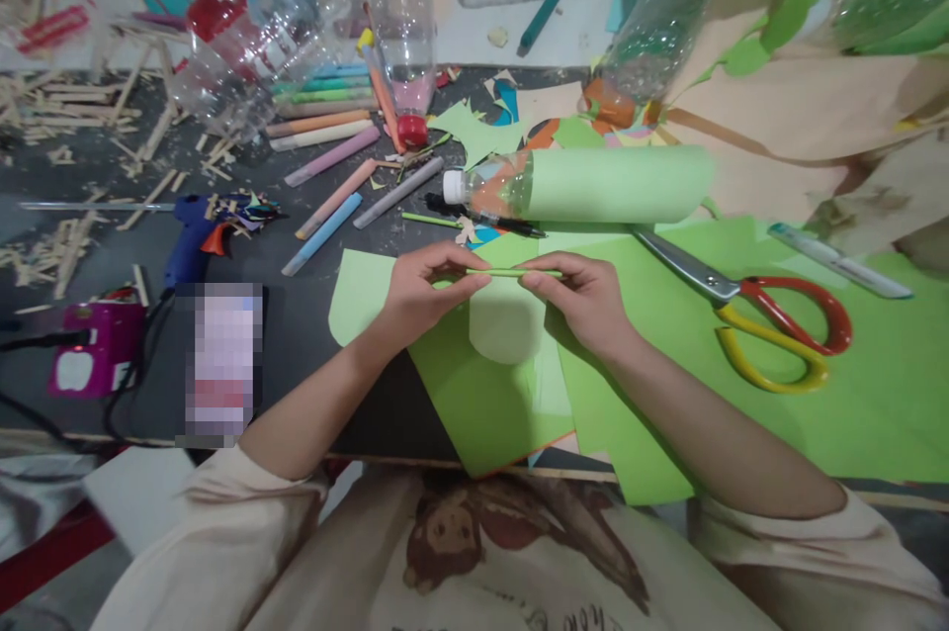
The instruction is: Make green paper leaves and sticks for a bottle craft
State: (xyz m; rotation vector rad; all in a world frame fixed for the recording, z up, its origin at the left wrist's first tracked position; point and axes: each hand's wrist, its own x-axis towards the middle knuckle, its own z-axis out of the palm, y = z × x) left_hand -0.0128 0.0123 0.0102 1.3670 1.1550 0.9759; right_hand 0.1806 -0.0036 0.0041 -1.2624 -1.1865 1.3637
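A thin green paper strip (505, 272), narrow like a rolled stick, is stretched level between both my hands. My left hand (430, 285) pinches its left end between thumb and fingers. At its right end my right hand (578, 290) pinches it the same way. Below the strip lies a pale green paper piece with a rounded lower edge (506, 324), on top of bright green sheets (474, 404). Just beyond my hands a clear bottle with a white cap (454, 187) lies on its side, its body wrapped in pale green paper (619, 184).
Scissors with red and yellow handles (786, 315) lie to the right, near a capped pen (837, 260). On the left are a blue glue gun (189, 235), a phone (222, 359) and a magenta power box (96, 349). Several markers (333, 156), wood sticks and plastic bottles (400, 18) crowd the back.
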